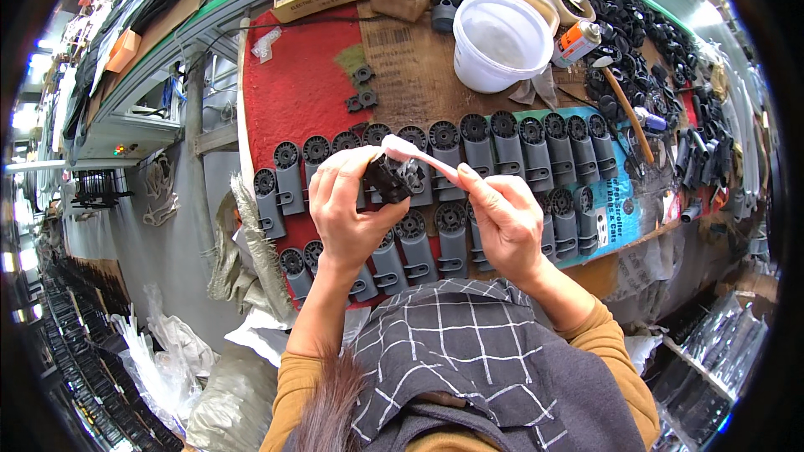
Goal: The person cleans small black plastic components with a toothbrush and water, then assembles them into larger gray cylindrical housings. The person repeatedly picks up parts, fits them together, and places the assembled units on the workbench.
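While your left hand (345, 205) curls around a black plastic fitting (392, 182), your right hand (511, 222) pinches a pale pink stick (431, 161), broad end at the fitting.

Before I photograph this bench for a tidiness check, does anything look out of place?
Yes: at right, black parts lie in a jumbled heap, unlike the neatly lined gray parts, and a wooden-handled tool lies slantwise beside them.

A hammer (628, 111) (wooden-handled) lies near an orange-and-white can (576, 43).
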{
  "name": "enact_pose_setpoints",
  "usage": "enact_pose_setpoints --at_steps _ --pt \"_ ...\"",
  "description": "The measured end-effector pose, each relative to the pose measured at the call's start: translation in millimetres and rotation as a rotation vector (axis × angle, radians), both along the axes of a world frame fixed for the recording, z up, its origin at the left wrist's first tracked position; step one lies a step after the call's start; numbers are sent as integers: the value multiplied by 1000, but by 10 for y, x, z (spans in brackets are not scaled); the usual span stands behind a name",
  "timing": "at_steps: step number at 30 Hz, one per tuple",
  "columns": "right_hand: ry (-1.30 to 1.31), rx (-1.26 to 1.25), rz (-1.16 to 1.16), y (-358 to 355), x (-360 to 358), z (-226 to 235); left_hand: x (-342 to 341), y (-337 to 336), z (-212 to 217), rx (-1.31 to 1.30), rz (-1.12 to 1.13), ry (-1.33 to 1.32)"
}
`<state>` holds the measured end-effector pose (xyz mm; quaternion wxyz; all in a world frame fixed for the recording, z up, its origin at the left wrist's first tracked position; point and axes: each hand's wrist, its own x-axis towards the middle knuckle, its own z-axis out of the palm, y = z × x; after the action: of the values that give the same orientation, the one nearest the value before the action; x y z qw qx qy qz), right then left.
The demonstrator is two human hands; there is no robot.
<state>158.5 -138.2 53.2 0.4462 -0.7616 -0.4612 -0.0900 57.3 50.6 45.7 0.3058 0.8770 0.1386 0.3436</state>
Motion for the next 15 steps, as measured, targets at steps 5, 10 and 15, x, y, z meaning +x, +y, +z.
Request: enact_pose_setpoints --at_steps 5,10,15 --pt "52 -41 -74 -75 -60 -38 12 59 26 -16 51 -27" --pt "140 -73 -107 -110 -157 -81 14 91 46 -120 121 -14" --pt "72 -54 -66 -87 -95 -104 16 74 -8 -287 79 -23"
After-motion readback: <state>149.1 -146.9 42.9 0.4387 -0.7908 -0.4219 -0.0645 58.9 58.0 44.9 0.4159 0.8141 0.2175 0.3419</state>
